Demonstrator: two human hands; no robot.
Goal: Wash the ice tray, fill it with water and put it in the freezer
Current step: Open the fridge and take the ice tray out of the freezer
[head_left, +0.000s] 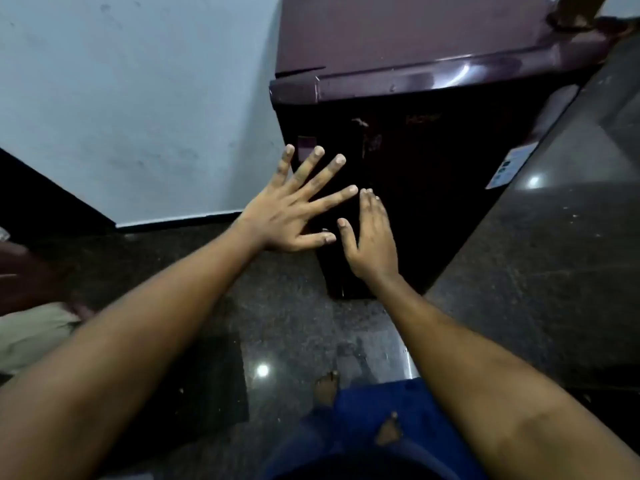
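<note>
Both hands are flat and hold nothing. The left hand (294, 209) spreads its fingers wide in front of the dark fridge door (433, 188). The right hand (372, 237) is just beside it, fingers straight. They may be touching the door, but it is too dark to be sure. The ice tray is not in sight. The door looks big, stiff and smooth, so its side edge near the hands seems the best place to pull.

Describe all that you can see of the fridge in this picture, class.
The fridge is a dark maroon, glossy cabinet seen from above, standing upright on the speckled floor beside a pale wall. Its door is shut, with a pale sticker near its right edge. The left hand and right hand, both flat, seem to press against it.
</note>
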